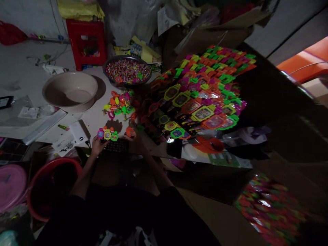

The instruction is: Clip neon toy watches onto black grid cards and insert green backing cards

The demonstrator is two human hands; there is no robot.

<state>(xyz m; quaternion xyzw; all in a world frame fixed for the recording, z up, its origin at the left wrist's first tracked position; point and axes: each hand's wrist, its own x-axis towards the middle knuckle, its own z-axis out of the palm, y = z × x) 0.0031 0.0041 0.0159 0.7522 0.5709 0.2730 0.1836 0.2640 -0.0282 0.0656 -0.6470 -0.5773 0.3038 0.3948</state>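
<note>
Toy watches [107, 134], row on dark card [116, 146]: left hand [96, 145] grips card edge; right hand [131, 136] pinches orange piece [129, 131]

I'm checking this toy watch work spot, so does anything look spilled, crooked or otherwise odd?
A loose heap of toy watches lies scattered on the white board beside the left hand, not in the dark bowl. The big stack of watch cards fans out unevenly and leans. The beige basin sits upright. Nothing looks broken.
</note>
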